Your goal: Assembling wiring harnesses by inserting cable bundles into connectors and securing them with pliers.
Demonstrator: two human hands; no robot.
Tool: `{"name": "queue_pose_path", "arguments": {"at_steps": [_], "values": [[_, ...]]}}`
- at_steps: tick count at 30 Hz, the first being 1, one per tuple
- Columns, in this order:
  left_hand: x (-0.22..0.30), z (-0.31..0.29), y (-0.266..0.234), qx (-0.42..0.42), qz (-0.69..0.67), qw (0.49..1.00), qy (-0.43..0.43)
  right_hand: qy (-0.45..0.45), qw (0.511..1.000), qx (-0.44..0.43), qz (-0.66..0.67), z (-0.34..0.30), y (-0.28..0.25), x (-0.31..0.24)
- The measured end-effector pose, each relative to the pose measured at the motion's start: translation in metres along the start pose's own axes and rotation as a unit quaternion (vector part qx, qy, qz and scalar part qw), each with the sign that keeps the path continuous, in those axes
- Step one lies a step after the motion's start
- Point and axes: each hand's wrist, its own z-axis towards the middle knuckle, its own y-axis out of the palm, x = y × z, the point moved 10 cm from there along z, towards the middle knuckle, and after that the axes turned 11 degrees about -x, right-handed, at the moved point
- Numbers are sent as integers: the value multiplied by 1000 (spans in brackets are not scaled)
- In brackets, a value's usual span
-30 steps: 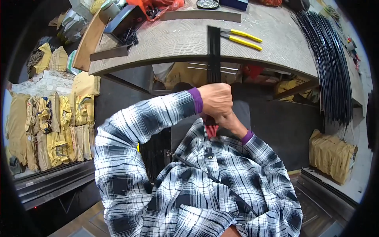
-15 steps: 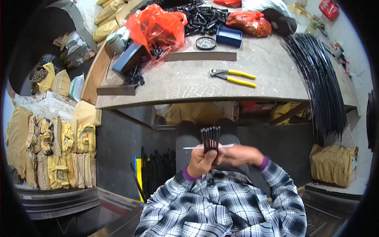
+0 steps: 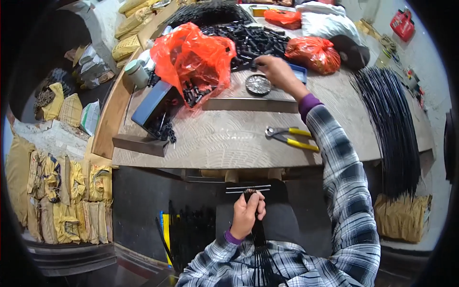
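Above my lap, my left hand is closed around a bundle of thin black strips, whose long ends trail down over my shirt. Two slim, pale rods lie crosswise at the top of the bundle. My right arm reaches over the table, and its hand bends down at the near edge of a heap of short black tubular parts. Its fingertips are pressed together; what they hold is too small to make out. Just below that hand sits a round black dish of small silvery bits.
Yellow-handled pincers lie under my right forearm. A metal bar crosses the tabletop. An open red plastic bag and a blue box stand left; long black strips overhang the right edge.
My right hand has left the bundle and gone forward to the heap of black parts. The left hand has lowered, still gripping the bundle. Two pale rods now show, where one showed before.
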Motion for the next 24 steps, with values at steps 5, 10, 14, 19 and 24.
{"name": "queue_pose_path", "arguments": {"at_steps": [5, 10, 14, 19, 24], "values": [[-4, 15, -11, -5, 4, 1000, -8, 111, 966, -49, -227, 52, 29, 82], [1, 22, -23, -6, -26, 1000, -1, -18, 958, -16, -284, 63, 15, 64], [0, 22, -27, -14, -46, 999, 2, -40, 993, 25, -104, 19, -33, -2], [-2, 24, -30, -20, -49, 999, 0, -125, 967, -181, 131, -81, 22, -124], [1, 19, -28, -27, -27, 999, -2, -193, 976, -81, 65, -49, 45, -140]]}}
